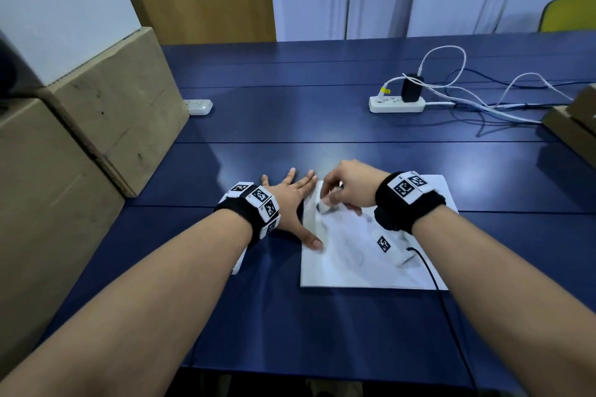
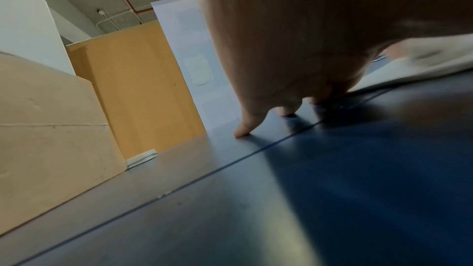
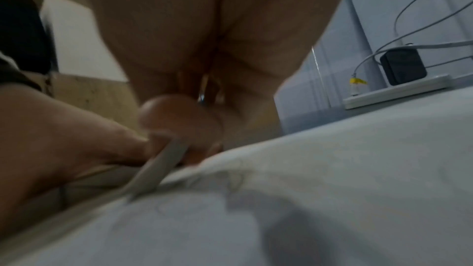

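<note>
A white sheet of paper (image 1: 371, 267) with a faint grey drawing lies on the dark blue table (image 1: 290, 126). My left hand (image 1: 292, 200) lies flat beside the sheet with its fingers spread. Its thumb presses on the sheet's left edge. In the left wrist view the fingertips (image 2: 242, 131) touch the table, and the paper (image 2: 409, 74) lies to the right. My right hand (image 1: 329, 198) hovers over the sheet's upper left part and pinches a slim whitish tool (image 3: 163, 161), whose tip meets the paper (image 3: 332, 189). The tool is blurred; I cannot tell what kind it is.
Cardboard boxes (image 1: 106, 113) line the table's left side, with a white power strip (image 1: 200, 106) beside them. A second power strip (image 1: 396, 103) with a black charger and tangled cables sits at the back right. Another box (image 1: 574, 126) stands at the right edge. A black cable (image 1: 432, 274) trails from my right wrist.
</note>
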`<state>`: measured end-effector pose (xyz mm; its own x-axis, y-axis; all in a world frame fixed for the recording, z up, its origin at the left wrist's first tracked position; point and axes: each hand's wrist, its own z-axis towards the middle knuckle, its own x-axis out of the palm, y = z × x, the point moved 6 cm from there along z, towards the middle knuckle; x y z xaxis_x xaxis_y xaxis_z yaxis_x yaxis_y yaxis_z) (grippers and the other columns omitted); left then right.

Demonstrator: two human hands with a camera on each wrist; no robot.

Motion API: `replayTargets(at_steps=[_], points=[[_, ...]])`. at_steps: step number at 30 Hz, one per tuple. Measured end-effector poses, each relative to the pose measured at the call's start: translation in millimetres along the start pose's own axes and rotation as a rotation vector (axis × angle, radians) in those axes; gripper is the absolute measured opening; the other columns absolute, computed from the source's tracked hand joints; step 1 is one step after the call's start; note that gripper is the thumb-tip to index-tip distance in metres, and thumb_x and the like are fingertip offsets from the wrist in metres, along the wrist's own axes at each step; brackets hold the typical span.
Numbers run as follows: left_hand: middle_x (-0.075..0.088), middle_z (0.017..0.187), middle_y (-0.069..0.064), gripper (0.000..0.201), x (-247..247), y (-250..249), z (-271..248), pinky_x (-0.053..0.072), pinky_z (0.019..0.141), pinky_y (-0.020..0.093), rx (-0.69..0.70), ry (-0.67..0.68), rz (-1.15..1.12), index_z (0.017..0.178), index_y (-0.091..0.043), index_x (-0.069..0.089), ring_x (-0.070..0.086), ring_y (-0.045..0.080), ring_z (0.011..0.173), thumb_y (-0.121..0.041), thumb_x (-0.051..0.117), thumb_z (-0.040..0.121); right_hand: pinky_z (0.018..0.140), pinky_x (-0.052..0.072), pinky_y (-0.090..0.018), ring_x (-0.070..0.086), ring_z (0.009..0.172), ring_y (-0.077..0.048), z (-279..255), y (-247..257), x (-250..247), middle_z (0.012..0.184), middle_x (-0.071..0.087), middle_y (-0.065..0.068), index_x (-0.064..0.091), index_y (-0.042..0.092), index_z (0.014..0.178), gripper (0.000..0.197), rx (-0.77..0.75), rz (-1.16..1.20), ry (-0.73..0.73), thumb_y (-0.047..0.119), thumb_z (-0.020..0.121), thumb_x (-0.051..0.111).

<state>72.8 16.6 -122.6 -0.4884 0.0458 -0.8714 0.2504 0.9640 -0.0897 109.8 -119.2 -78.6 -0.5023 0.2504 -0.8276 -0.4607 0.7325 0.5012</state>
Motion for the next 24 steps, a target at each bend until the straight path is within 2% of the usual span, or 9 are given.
replayTargets(at_steps=[2,7,9,12,13,16,18,22,24], points=[[-0.023,0.161,-0.018,0.151,-0.2,-0.4,-0.9,-0.001,0.109,0.077,-0.003,0.002,-0.005,0.155,-0.027,-0.020,-0.025,0.019,0.149,-0.087,0.070,0.050,0.051,0.046,-0.020,0.053,0.037,-0.015,-6.7,2.0,7.3,0.058,0.065,-0.015,0.073,0.018,0.094,0.011,-0.032,-0.015,0.103,0.023,0.084,0.072],[-0.023,0.161,-0.018,0.150,-0.5,-1.2,-1.9,-0.003,0.109,0.076,0.002,0.005,-0.002,0.154,-0.028,-0.020,-0.025,0.019,0.148,-0.088,0.069,0.050,0.046,0.057,-0.032,0.064,0.047,-0.025,5.4,-3.7,-12.5,0.068,0.062,0.001,0.070,0.019,0.092,0.009,0.058,-0.054,-0.201,0.020,0.089,0.061],[-0.023,0.161,-0.018,0.150,-0.8,-0.9,-1.6,-0.003,0.109,0.077,0.002,0.000,0.001,0.155,-0.027,-0.020,-0.025,0.019,0.149,-0.087,0.070,0.051,0.047,0.057,-0.031,0.062,0.048,-0.022,6.5,-5.6,-11.4,0.069,0.064,-0.002,0.072,0.021,0.092,0.010,0.015,-0.064,-0.115,0.020,0.086,0.064],[-0.023,0.161,-0.017,0.149,-1.0,-1.1,-1.8,-0.002,0.108,0.077,-0.004,-0.003,-0.011,0.154,-0.027,-0.020,-0.024,0.019,0.149,-0.085,0.072,0.052,0.055,0.052,-0.027,0.055,0.040,-0.016,-3.4,-6.8,2.7,0.061,0.066,-0.007,0.075,0.023,0.088,0.009,-0.039,-0.088,0.184,0.024,0.079,0.075],[-0.023,0.161,-0.017,0.149,-0.6,-1.6,-2.1,-0.002,0.108,0.077,-0.003,-0.004,-0.014,0.154,-0.027,-0.020,-0.024,0.019,0.149,-0.084,0.072,0.052,0.057,0.054,-0.028,0.056,0.039,-0.016,-5.2,-6.7,2.8,0.062,0.067,-0.009,0.075,0.022,0.088,0.009,-0.036,-0.097,0.180,0.025,0.079,0.076],[-0.023,0.161,-0.018,0.149,-0.3,-0.8,-0.3,-0.003,0.108,0.077,0.001,-0.001,-0.010,0.154,-0.026,-0.020,-0.025,0.019,0.149,-0.085,0.071,0.052,0.057,0.059,-0.035,0.063,0.044,-0.024,1.4,-7.8,-11.2,0.062,0.063,0.001,0.071,0.019,0.092,0.008,0.029,-0.088,-0.088,0.021,0.089,0.064],[-0.024,0.161,-0.018,0.149,0.1,0.0,1.0,-0.003,0.108,0.078,0.002,-0.001,-0.007,0.154,-0.027,-0.020,-0.025,0.019,0.148,-0.086,0.070,0.051,0.053,0.059,-0.034,0.067,0.049,-0.027,3.6,-6.6,-15.5,0.063,0.060,0.004,0.070,0.019,0.093,0.011,0.045,-0.093,-0.178,0.021,0.092,0.059],[-0.024,0.161,-0.019,0.151,1.6,0.9,3.1,-0.003,0.108,0.078,-0.002,0.002,-0.010,0.154,-0.028,-0.020,-0.026,0.019,0.148,-0.087,0.070,0.050,0.043,0.051,-0.024,0.060,0.053,-0.019,-1.7,-1.2,2.1,0.078,0.068,-0.003,0.074,0.020,0.096,0.013,-0.012,-0.080,0.054,0.020,0.083,0.071],[-0.024,0.161,-0.019,0.151,2.0,1.3,3.5,-0.003,0.108,0.078,-0.003,0.002,-0.015,0.154,-0.029,-0.021,-0.026,0.020,0.148,-0.088,0.070,0.048,0.049,0.052,-0.027,0.062,0.058,-0.022,-2.3,0.8,5.4,0.078,0.067,-0.002,0.074,0.021,0.095,0.014,-0.002,-0.081,0.061,0.025,0.082,0.073]])
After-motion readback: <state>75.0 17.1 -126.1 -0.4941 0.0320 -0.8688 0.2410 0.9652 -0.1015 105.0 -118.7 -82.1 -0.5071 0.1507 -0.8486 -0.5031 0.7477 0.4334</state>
